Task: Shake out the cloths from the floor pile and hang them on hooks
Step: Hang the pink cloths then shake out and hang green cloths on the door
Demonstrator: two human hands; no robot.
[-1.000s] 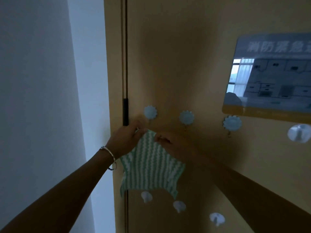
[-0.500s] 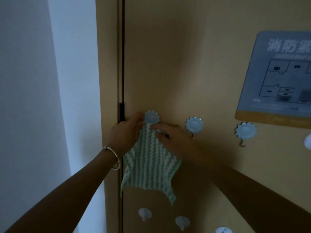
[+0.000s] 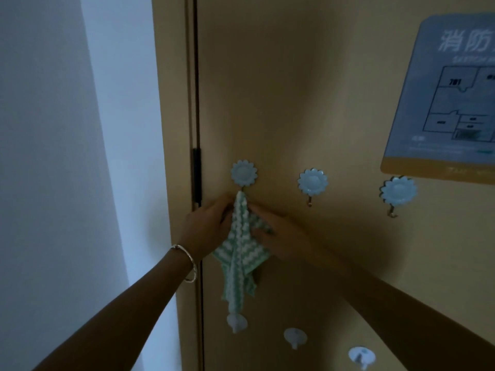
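Your left hand (image 3: 209, 223) pinches the striped cloth (image 3: 241, 253) by its top, frame centre, just under the leftmost flower hook (image 3: 243, 174), prob. seating it; right hand (image 3: 281, 236) grips its side edge to steady.

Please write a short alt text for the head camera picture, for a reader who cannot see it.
The left hand and right hand hold a green-and-white striped cloth, its top corner at the leftmost flower hook on a tan door. The middle flower hook and the right flower hook are bare; a floor-plan sign hangs at upper right.
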